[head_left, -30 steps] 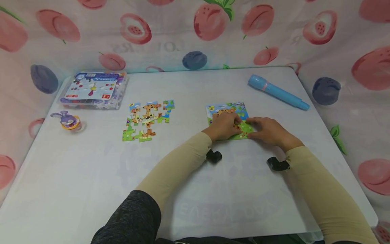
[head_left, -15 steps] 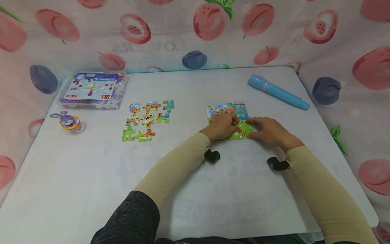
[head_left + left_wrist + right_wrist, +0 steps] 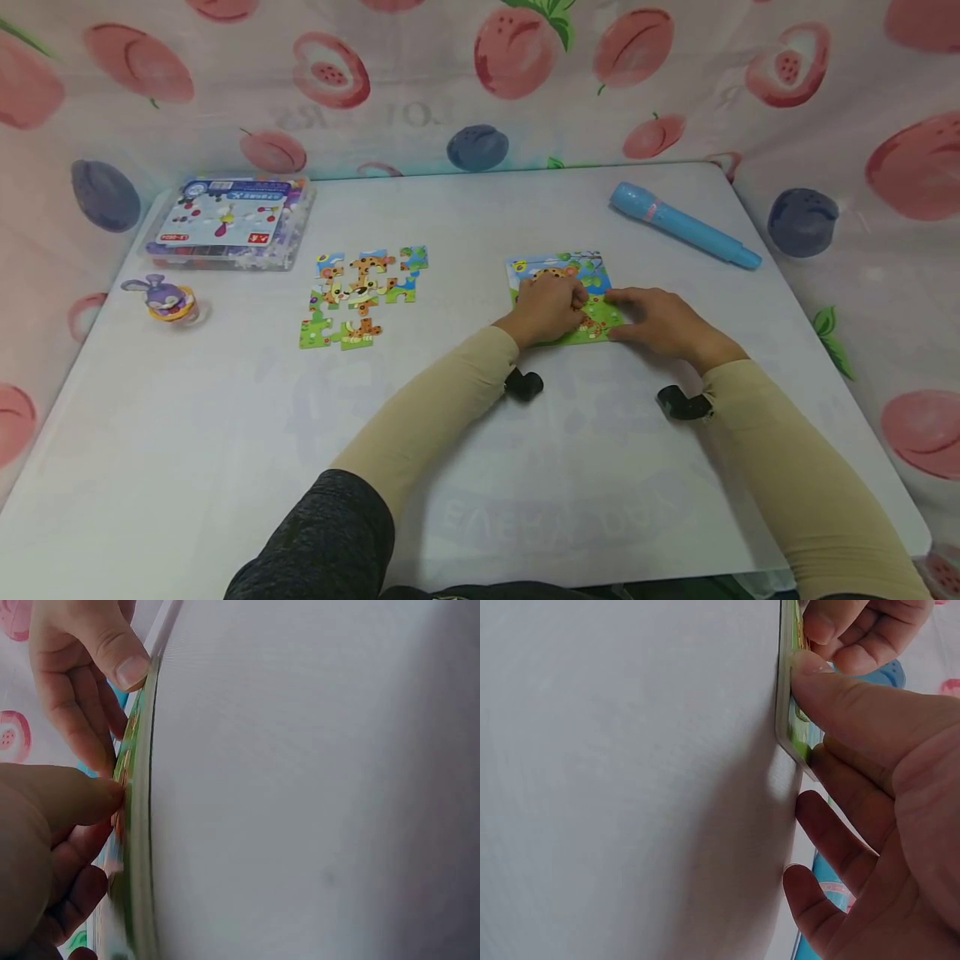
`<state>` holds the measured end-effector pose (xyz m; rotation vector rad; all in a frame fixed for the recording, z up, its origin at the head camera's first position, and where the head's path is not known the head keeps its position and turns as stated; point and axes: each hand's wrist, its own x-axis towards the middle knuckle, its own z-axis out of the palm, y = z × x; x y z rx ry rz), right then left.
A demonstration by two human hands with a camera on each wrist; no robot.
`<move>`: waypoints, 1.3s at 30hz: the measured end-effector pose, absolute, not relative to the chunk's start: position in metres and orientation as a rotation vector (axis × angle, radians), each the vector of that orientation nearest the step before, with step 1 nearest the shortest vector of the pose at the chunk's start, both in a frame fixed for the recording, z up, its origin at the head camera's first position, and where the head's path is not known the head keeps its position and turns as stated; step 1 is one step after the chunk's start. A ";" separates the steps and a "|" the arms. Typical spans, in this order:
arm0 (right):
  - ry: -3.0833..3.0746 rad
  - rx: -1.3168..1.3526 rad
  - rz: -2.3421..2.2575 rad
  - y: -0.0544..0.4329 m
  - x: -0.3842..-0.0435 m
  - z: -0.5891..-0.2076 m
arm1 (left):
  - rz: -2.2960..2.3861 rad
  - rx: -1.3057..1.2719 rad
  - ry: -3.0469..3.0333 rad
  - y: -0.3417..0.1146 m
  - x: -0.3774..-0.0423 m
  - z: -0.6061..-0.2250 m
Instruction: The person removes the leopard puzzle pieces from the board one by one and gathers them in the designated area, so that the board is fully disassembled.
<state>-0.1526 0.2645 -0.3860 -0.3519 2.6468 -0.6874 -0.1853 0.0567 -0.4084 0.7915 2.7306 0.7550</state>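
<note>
A jigsaw puzzle board (image 3: pixel 596 267) with a cartoon animal picture lies flat on the white table, right of the middle. My left hand (image 3: pixel 545 310) is over its centre, fingers curled, thumb and index finger pinching at a puzzle piece in the picture; the hand mostly hides that piece. My right hand (image 3: pixel 663 325) holds the board's right edge. In the right wrist view my right thumb (image 3: pixel 832 690) lies on the board's rim near a corner, and the index finger is at its side. Left of the board, several puzzle pieces (image 3: pixel 363 292) lie partly joined, with gaps between them.
A clear plastic box (image 3: pixel 225 221) with a printed label stands at the back left. In front of it is a purple rabbit toy (image 3: pixel 167 297). A blue pen-shaped tube (image 3: pixel 686 225) lies at the back right. A fruit-patterned cloth (image 3: pixel 405 67) hangs behind the table (image 3: pixel 300 467).
My left hand has shifted slightly left on the board, and its thumb and index finger have drawn closer together. My right hand stays at the board's edge. The loose pieces have not moved.
</note>
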 end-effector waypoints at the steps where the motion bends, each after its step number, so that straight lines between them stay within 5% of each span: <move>1: 2.646 -0.352 -0.689 0.264 -0.153 -0.386 | 0.755 0.790 2.732 0.057 -0.185 -0.409; 39: 2.638 -0.331 -0.642 0.261 -0.152 -0.383 | 0.994 0.575 2.712 -0.054 -0.191 -0.395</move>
